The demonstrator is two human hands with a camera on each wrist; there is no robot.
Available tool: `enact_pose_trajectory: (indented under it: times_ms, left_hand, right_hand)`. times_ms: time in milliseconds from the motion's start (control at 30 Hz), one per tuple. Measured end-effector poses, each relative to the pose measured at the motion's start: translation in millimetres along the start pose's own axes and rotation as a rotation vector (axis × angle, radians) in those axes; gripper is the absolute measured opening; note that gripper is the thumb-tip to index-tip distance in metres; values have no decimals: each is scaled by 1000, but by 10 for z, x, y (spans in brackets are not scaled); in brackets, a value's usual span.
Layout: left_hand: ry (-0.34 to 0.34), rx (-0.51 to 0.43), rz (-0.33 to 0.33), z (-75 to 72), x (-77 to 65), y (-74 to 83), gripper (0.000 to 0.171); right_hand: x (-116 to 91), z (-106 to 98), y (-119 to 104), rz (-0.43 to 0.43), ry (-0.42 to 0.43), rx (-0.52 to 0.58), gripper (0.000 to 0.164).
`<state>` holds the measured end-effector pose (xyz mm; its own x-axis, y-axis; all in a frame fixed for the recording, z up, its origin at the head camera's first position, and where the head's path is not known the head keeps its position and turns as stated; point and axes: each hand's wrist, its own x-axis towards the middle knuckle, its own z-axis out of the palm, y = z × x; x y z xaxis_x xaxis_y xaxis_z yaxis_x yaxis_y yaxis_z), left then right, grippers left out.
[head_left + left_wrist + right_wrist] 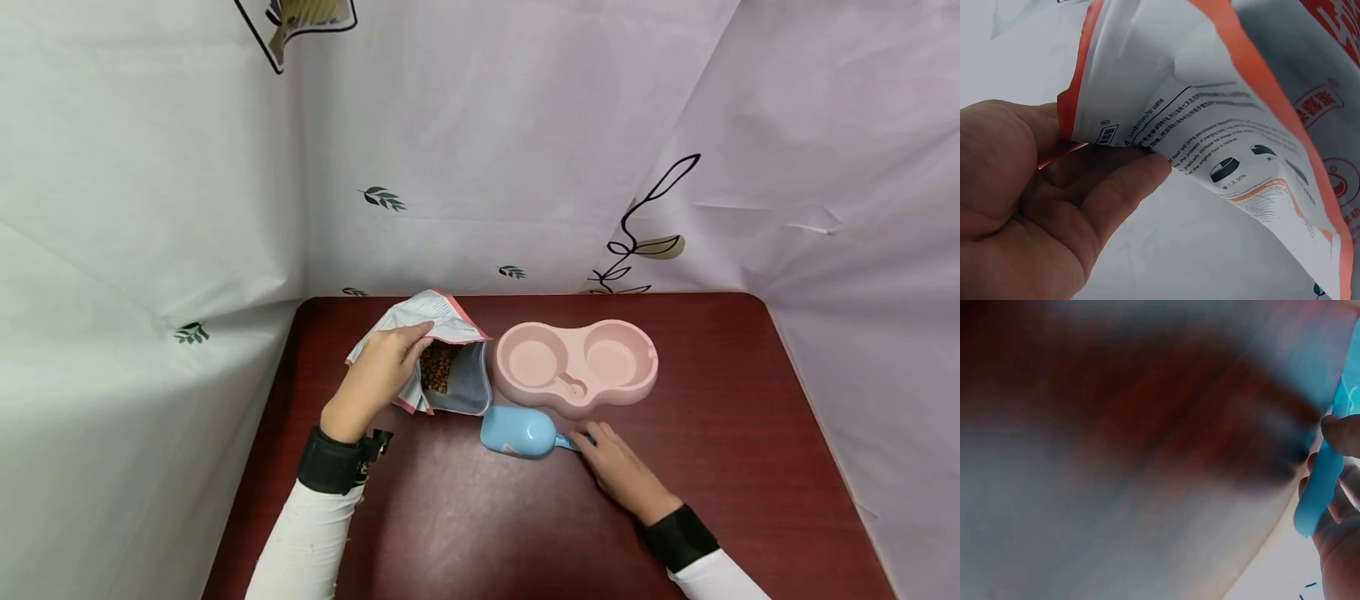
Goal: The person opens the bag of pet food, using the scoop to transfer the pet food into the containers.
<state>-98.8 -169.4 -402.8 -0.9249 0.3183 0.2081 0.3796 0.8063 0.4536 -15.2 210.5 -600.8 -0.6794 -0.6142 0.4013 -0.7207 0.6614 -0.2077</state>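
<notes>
My left hand (381, 367) pinches the top edge of a white and red pet food bag (427, 313), thumb on one side and fingers on the other. Through the bag's mouth, brown kibble (437, 367) shows against the silvery lining. Close up, the left wrist view shows printed text and bowl drawings on the bag (1210, 131). To the right, my right hand (618, 471) holds the handle of a light blue scoop (519, 431), its thumb across the handle (1319, 487). The scoop's head is low over or on the table, near the bag's front corner; contact cannot be judged.
A pink double pet bowl (576, 367) sits right of the bag, behind the scoop. Both stand on a dark red table (720, 400). White cloth (517, 150) with leaf prints hangs behind the table and along its sides.
</notes>
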Motion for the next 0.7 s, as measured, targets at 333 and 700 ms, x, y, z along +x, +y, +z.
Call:
enact_pose_trajectory:
  times_ms: [333,700]
  left_hand:
    - [-26,10,-3,-23,23,-12,34]
    - [-13,5,6,-41,33,-45,33]
  right_hand:
    - [-118,-69,-173,20,7,167,31]
    - [-121,-254,-208,54,-93,333,43]
